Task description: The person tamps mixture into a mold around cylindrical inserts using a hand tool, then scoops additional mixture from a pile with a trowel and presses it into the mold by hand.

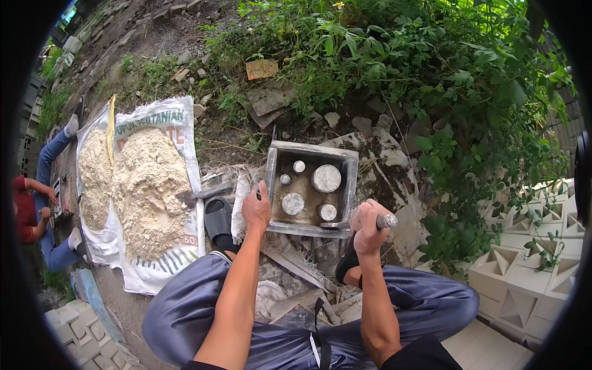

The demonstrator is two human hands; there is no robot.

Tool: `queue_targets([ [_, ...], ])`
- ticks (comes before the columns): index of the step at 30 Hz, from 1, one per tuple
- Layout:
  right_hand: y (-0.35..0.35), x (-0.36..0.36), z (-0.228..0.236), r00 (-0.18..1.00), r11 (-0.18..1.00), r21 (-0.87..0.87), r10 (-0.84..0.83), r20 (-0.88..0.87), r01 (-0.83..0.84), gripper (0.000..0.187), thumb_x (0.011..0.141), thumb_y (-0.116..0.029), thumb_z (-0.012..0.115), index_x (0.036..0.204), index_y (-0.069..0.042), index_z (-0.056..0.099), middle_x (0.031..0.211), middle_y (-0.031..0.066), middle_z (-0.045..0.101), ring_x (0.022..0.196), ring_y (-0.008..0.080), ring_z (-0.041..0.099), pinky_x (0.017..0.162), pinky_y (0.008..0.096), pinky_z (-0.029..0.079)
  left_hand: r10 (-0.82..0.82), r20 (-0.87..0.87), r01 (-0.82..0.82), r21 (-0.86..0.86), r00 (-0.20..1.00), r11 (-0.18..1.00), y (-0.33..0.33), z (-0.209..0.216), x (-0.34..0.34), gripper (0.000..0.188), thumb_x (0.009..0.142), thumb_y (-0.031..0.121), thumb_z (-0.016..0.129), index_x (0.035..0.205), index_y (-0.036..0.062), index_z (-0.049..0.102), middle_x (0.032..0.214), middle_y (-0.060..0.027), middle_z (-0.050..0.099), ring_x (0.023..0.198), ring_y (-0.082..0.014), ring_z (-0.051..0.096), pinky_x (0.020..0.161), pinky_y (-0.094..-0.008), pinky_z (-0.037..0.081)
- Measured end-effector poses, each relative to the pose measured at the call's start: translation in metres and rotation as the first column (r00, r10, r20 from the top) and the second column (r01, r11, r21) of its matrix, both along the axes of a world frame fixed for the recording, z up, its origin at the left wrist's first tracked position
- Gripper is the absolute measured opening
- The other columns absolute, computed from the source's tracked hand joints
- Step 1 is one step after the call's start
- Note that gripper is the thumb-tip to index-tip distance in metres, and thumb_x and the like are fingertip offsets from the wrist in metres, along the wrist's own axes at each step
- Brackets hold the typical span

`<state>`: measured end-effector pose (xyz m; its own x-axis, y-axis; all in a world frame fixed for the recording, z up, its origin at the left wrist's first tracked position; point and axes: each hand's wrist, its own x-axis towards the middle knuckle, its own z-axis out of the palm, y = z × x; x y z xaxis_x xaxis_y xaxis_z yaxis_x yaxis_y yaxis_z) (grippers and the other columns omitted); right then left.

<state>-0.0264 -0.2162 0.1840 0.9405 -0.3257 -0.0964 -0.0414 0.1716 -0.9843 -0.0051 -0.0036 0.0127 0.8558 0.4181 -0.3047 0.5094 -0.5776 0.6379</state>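
A grey rectangular mould box (314,146) lies on the ground between my feet. Inside it, several round cylinders of differing sizes, such as the large one (326,179), show pale dusty tops above a brown bottom. My left hand (256,209) is closed beside the box's left wall; a small dark piece shows between its fingers, but I cannot tell what it belongs to. At the box's lower right corner, my right hand (368,227) makes a fist around a thick grey rod (387,220), whose blunt end sticks out to the right.
Left of me, pale sandy powder (148,185) is heaped on white sacks (139,280), with a trowel (186,199) in it. A person in red (29,209) sits farther left. Leafy plants (370,61) grow beyond the box. Cream patterned blocks (524,271) stand at right.
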Motion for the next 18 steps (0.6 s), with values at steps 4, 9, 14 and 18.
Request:
queue_targets([
  [4, -0.007, -0.011, -0.006, 0.997, 0.998, 0.058, -0.030, 0.069, 0.026, 0.036, 0.087, -0.007, 0.043, 0.053, -0.006, 0.030, 0.046, -0.0016, 0.033, 0.039, 0.0051, 0.029, 0.037, 0.0256, 0.021, 0.009, -0.003, -0.009, -0.015, 1.000, 1.000, -0.004, 0.010, 0.002, 0.062, 0.094, 0.053, 0.034, 0.112, 0.0034, 0.065, 0.095, -0.0277, 0.064, 0.094, -0.0448, 0.059, 0.085, -0.0490, 0.044],
  [9, 0.002, -0.017, -0.052, 0.994, 0.980, -0.180, 0.101, 0.050, -0.091, 0.035, 0.086, -0.006, 0.041, 0.053, -0.006, 0.027, 0.046, -0.0024, 0.031, 0.039, 0.0052, 0.028, 0.038, 0.0266, 0.019, 0.005, -0.020, -0.006, -0.007, 1.000, 1.000, -0.004, 0.006, 0.004, 0.060, 0.094, 0.052, 0.034, 0.111, 0.0031, 0.065, 0.095, -0.0274, 0.064, 0.094, -0.0447, 0.059, 0.085, -0.0486, 0.044],
  [14, 0.006, -0.015, -0.006, 0.989, 0.937, -0.336, 0.130, 0.070, -0.099, 0.034, 0.084, -0.006, 0.046, 0.053, -0.003, 0.031, 0.046, 0.0019, 0.030, 0.037, 0.0090, 0.031, 0.039, 0.0300, 0.022, 0.011, -0.012, -0.011, 0.001, 1.000, 1.000, 0.001, 0.010, 0.001, 0.058, 0.094, 0.051, 0.035, 0.111, 0.0049, 0.065, 0.095, -0.0262, 0.065, 0.095, -0.0440, 0.059, 0.085, -0.0483, 0.044],
  [18, -0.008, -0.033, -0.049, 0.981, 0.845, -0.534, 0.132, 0.145, -0.034, 0.031, 0.082, -0.008, 0.052, 0.055, -0.001, 0.037, 0.047, 0.0104, 0.032, 0.036, 0.0210, 0.039, 0.040, 0.0338, 0.028, -0.034, -0.027, 0.033, -0.035, 0.999, 0.999, -0.010, 0.019, 0.007, 0.058, 0.094, 0.051, 0.035, 0.110, 0.0047, 0.065, 0.095, -0.0266, 0.064, 0.095, -0.0441, 0.059, 0.085, -0.0481, 0.045],
])
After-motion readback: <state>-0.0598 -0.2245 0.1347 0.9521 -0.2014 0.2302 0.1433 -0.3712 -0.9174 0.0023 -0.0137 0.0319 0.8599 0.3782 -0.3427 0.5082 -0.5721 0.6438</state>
